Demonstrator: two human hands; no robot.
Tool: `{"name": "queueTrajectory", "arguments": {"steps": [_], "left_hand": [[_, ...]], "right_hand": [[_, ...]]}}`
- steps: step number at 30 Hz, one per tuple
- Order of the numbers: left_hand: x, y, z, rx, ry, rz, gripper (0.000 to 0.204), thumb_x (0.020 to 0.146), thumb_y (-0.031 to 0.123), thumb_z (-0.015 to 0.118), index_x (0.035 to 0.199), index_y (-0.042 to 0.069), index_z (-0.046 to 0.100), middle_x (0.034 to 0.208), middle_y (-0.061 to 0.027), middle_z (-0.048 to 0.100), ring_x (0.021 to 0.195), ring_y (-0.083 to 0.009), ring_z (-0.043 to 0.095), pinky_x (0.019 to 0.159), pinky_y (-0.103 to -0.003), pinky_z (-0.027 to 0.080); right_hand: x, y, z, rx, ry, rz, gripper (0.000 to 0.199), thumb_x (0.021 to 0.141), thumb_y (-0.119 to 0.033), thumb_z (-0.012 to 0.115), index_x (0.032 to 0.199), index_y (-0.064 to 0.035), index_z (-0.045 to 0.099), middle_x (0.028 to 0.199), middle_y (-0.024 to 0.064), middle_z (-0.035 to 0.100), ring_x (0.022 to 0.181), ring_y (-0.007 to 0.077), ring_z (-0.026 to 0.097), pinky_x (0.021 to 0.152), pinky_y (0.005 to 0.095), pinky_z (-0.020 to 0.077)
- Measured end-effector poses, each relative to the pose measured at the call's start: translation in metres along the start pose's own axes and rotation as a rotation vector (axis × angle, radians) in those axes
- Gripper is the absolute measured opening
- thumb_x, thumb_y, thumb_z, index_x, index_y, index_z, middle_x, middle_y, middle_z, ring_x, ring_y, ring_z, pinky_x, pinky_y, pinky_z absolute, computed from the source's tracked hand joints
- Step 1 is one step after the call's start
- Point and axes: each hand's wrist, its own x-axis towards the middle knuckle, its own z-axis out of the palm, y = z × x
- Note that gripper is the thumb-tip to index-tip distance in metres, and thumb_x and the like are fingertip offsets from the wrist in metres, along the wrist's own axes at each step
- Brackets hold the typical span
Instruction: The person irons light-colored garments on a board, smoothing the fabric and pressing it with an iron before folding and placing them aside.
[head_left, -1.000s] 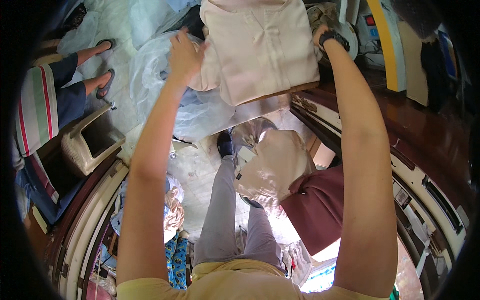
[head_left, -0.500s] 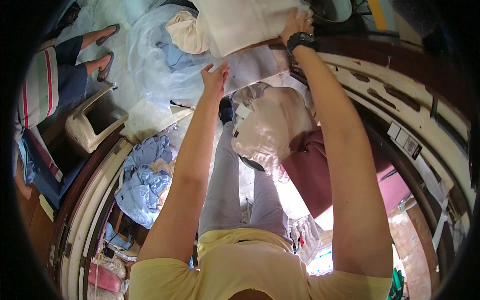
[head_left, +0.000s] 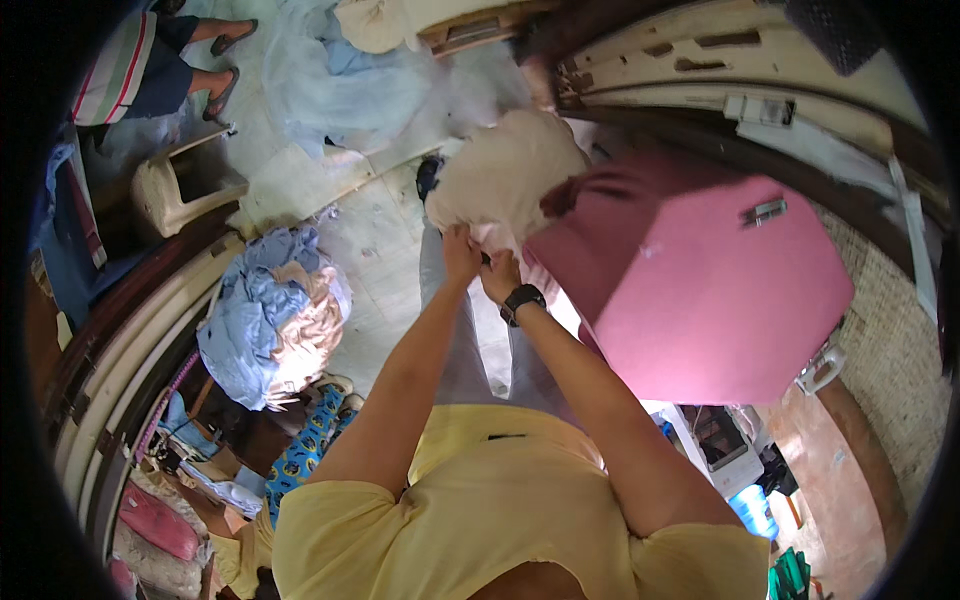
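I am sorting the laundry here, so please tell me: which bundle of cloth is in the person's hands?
The cream bundle beside the pink box: both hands grip its lower edge. The blue and beige pile lies untouched on the floor to the left.

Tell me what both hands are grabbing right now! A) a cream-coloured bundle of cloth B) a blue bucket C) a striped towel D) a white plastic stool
A: the left hand and the right hand meet side by side at the lower edge of the cream-coloured bundle of cloth, gripping it beside the pink box.
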Motion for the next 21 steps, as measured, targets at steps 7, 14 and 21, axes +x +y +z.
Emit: {"name": "queueTrajectory", "arguments": {"steps": [7,14,21], "left_hand": [[-0.046,0.019,-0.021,-0.268,0.108,-0.158,0.042,0.084,-0.010,0.042,0.125,0.000,0.046,0.095,-0.0250,0.061,0.089,-0.0374,0.061,0.079,-0.035,0.048],[-0.079,0.007,-0.069,-0.224,0.079,-0.294,0.028,0.081,-0.009,0.055,0.105,0.001,0.046,0.089,-0.0205,0.062,0.084,-0.0396,0.061,0.075,-0.042,0.048],[-0.112,0.010,0.009,-0.161,0.044,-0.052,0.056,0.066,0.007,0.074,0.113,0.003,0.044,0.111,-0.0193,0.046,0.106,-0.0400,0.047,0.089,-0.048,0.041]], "right_hand": [[0.033,0.198,0.006,-0.034,0.463,0.126,0.081,0.085,-0.050,0.063,0.133,0.0073,0.032,0.125,0.0282,0.049,0.122,0.0391,0.047,0.101,0.0445,0.0402],[0.054,0.206,-0.007,0.258,-0.053,-0.090,0.076,0.081,-0.053,0.066,0.135,-0.0035,0.047,0.134,0.0215,0.052,0.122,0.0349,0.051,0.104,0.0399,0.0372],[0.025,0.167,0.004,0.113,0.230,0.203,0.053,0.076,-0.049,0.072,0.106,-0.0059,0.069,0.105,0.0190,0.069,0.105,0.0305,0.064,0.086,0.0409,0.0508]]}}
